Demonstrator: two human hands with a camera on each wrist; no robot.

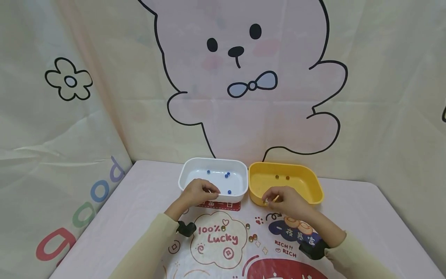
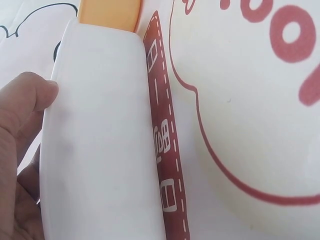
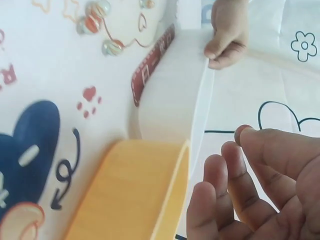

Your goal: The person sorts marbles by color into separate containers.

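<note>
My left hand (image 1: 199,192) is at the front rim of the white plastic tub (image 2: 100,130), its thumb on the rim and the other fingers partly hidden behind the wall. Inside that tub lie several blue marbles (image 1: 229,192). Over the front left corner of the yellow tub (image 1: 310,190), my right hand (image 1: 287,201) pinches a small amber marble (image 1: 266,202) between thumb and index fingertips. The right wrist view hides this marble, while the remaining fingers (image 3: 215,167) are loosely bent. Two amber marbles (image 1: 287,178) rest inside the yellow tub.
Several amber-streaked glass marbles (image 3: 114,47) lie on the printed tablecloth (image 1: 216,255) in front of the tubs. The two tubs stand side by side near the table's back edge, before a hanging cloth (image 1: 240,116) with a cartoon bear.
</note>
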